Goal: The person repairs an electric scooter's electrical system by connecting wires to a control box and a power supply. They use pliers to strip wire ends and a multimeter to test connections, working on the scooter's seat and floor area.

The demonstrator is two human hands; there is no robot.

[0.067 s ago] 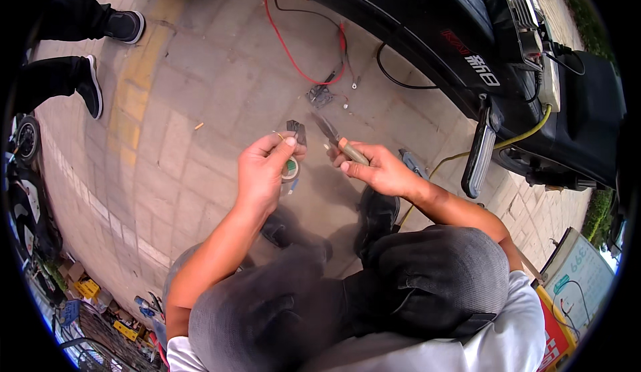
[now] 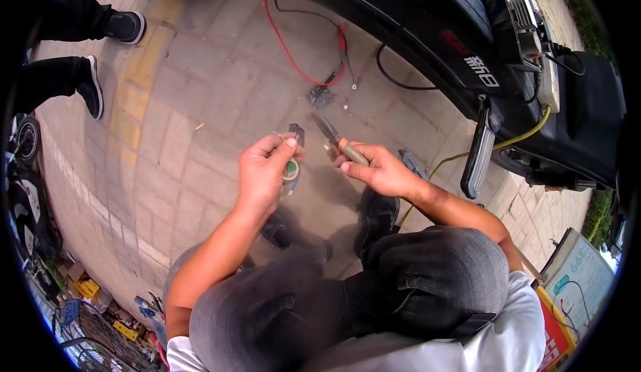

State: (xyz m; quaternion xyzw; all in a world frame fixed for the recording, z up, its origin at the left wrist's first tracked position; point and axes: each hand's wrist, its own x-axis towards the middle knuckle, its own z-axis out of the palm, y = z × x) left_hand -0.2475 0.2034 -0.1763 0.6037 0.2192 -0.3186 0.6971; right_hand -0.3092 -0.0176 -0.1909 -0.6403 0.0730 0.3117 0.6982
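My left hand [image 2: 264,172] is closed, thumb against fingers, on a small black connector [image 2: 297,132]. A thin yellowish wire [image 2: 280,135] shows by its fingertips. Just below the fingers is a roll of tape [image 2: 291,170] with a green core; I cannot tell whether the hand holds it or it lies behind. My right hand [image 2: 377,170] grips a knife [image 2: 354,152] by its tan handle. The dark blade points up and to the left, toward the connector but apart from it.
A black electric scooter [image 2: 427,12] stands at the upper right, its footrest [image 2: 479,155] jutting out. Red cable [image 2: 287,52] and dark scraps [image 2: 320,96] lie on the paving. A grey-blue tool [image 2: 414,163] and yellow cord [image 2: 511,143] are at right. Another person's shoes [image 2: 125,26] are upper left.
The connector in my left hand has turned slightly. Otherwise both hands and the knife stay in nearly the same place.
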